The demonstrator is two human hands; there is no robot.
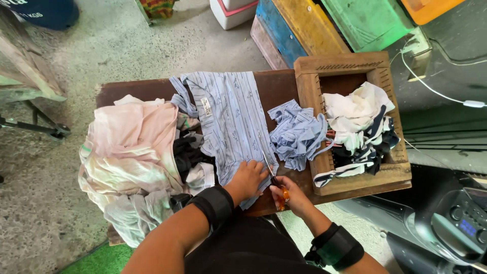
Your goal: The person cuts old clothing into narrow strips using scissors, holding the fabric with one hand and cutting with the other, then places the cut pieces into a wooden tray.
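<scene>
Right hand (293, 195) clenched round scissors (273, 178), left hand (247, 180) flat on shirt (231, 119); better keep cloth taut, fingers off blade line.

A light blue striped garment (231, 119) is spread flat across the dark wooden table, its near edge being cut. Orange-handled scissors (272, 177) are angled blades-forward into the cloth's right side.

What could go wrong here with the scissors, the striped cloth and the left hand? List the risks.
The left hand presses the blue striped cotton cloth right beside the blades of the orange-handled metal scissors held by the right hand; a finger could get nicked. The pile of cut blue striped strips lies close ahead and might get snagged.
</scene>
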